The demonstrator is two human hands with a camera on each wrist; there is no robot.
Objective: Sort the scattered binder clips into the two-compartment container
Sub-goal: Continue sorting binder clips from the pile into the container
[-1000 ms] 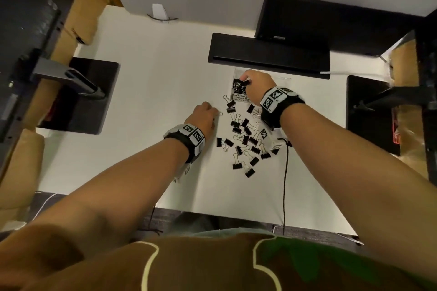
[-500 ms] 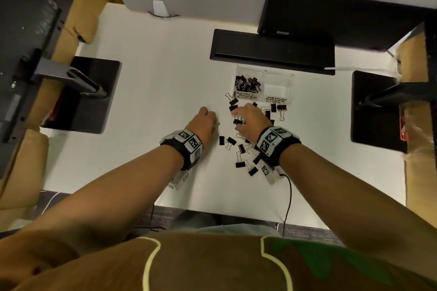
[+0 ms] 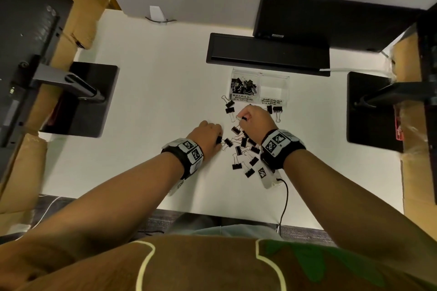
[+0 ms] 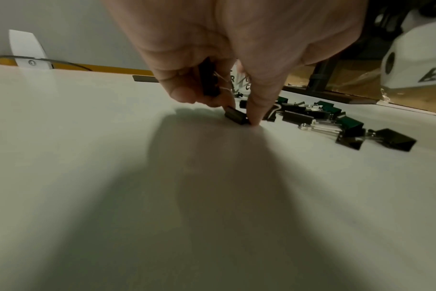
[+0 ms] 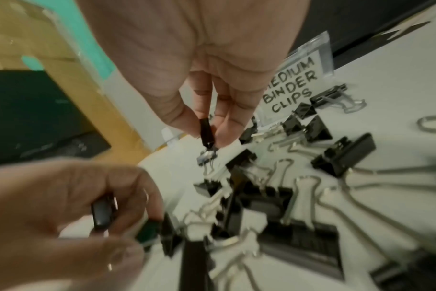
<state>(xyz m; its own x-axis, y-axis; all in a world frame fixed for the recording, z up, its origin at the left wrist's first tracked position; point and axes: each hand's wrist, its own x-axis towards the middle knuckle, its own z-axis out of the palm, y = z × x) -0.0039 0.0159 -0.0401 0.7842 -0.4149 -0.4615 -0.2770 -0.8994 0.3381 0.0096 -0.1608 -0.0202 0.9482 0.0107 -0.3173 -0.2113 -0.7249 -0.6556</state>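
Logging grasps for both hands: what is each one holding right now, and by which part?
Right hand: a small clip, pinched by its black body. Left hand: one clip tucked in its fingers, fingertips pinching another on the table.

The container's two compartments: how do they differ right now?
The left compartment holds a heap of black clips; the right compartment looks empty. The left one's label reads SMALL BINDER CLIPS, the right one's MEDIUM BINDER CLIPS. Both are clear-walled halves of one container on the white desk.
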